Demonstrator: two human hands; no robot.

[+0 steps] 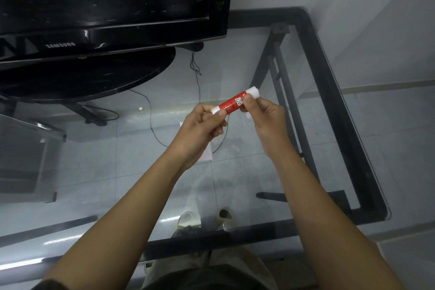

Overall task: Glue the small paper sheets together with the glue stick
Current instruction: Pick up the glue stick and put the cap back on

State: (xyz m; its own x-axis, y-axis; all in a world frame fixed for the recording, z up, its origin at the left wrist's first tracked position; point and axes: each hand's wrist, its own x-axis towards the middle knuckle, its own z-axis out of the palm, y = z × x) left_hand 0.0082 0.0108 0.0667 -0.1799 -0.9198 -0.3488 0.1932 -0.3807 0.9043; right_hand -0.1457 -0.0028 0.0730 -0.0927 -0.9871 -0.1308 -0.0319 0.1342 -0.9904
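Observation:
A red glue stick (233,103) with white ends is held in the air above the glass table (247,73), tilted up to the right. My left hand (202,129) pinches its lower white end. My right hand (263,120) grips the upper part near the white cap (254,92). Small white paper sheets (208,154) lie on the glass beneath my left hand, mostly hidden by it; only edges show.
A black television (106,7) on its oval stand (82,77) fills the far left of the table. Thin black cables (150,120) run under the glass. The table's black frame (334,101) runs along the right and near edges.

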